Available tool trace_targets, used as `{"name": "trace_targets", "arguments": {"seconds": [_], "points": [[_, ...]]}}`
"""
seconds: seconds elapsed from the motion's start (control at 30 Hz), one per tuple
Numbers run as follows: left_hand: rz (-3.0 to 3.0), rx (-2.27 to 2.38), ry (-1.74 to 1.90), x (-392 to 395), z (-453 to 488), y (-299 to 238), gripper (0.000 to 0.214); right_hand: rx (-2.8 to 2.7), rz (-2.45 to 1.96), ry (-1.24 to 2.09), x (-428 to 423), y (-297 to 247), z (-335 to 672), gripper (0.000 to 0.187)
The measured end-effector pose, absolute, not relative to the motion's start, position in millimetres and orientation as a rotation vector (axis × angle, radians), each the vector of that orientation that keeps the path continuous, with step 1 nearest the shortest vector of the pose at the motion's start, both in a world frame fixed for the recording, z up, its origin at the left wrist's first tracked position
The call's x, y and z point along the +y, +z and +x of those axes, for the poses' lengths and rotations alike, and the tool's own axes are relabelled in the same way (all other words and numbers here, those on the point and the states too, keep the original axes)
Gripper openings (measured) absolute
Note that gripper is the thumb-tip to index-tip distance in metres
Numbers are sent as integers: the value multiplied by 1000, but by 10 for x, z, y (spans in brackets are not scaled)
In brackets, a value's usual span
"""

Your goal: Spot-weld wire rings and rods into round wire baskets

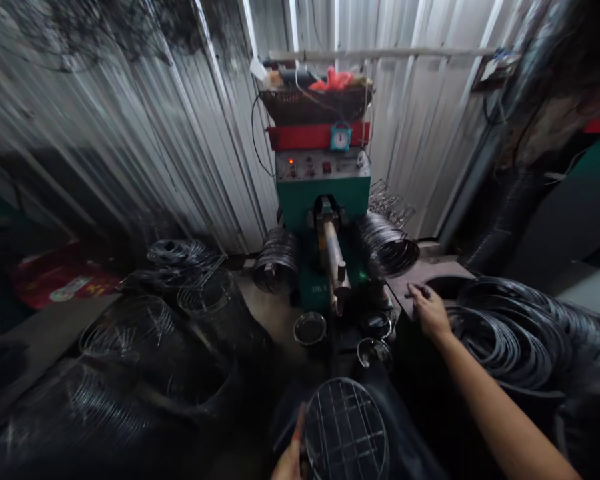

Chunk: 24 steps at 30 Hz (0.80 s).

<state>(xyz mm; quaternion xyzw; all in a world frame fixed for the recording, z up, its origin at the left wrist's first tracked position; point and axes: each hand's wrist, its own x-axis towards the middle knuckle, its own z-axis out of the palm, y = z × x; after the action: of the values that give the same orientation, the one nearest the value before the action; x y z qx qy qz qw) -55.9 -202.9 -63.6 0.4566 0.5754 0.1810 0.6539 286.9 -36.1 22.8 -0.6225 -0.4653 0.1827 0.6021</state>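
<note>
My left hand [291,459] grips the left edge of a round wire grid [347,427], a ring crossed by thin straight wires. The grid is tilted up over my lap. Most of that hand's fingers are hidden behind it. My right hand [429,312] is stretched out to the right, beside stacked wire hoops [505,333]. Its fingers are pinched together, and what is in them is too small and dark to make out. In front stands a green machine [324,193] with a metal arm [334,257] pointing toward me.
Wire ring bundles [276,260] hang on the machine's left, and more wire rings [387,243] on its right. Small round dishes [310,329] stand below the arm. Dark mesh coils [130,327] crowd the left floor. A small teal clock [341,137] hangs above the control panel [325,165].
</note>
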Motion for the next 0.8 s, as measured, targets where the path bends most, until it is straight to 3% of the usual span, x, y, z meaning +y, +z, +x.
{"name": "trace_targets", "arguments": {"seconds": [0.07, 0.13, 0.3, 0.5, 0.8], "points": [[992, 1282, 438, -2029, -631, -661, 117, -835, -1461, 821, -650, -394, 2748, 31], [987, 1237, 510, -1977, -738, -641, 125, -686, -1470, 992, -955, -931, 2573, 31], [1043, 1270, 679, -1505, -881, -448, 88, -840, -1509, 1009, -1437, -1523, 2238, 32], [1165, 1308, 257, -725, -449, -480, 59, -338, -1335, 1213, -1360, -1465, 2359, 22], [1182, 973, -413, -266, -23, -730, 46, -31, -1118, 1541, -1507, -1437, 2548, 18]]}}
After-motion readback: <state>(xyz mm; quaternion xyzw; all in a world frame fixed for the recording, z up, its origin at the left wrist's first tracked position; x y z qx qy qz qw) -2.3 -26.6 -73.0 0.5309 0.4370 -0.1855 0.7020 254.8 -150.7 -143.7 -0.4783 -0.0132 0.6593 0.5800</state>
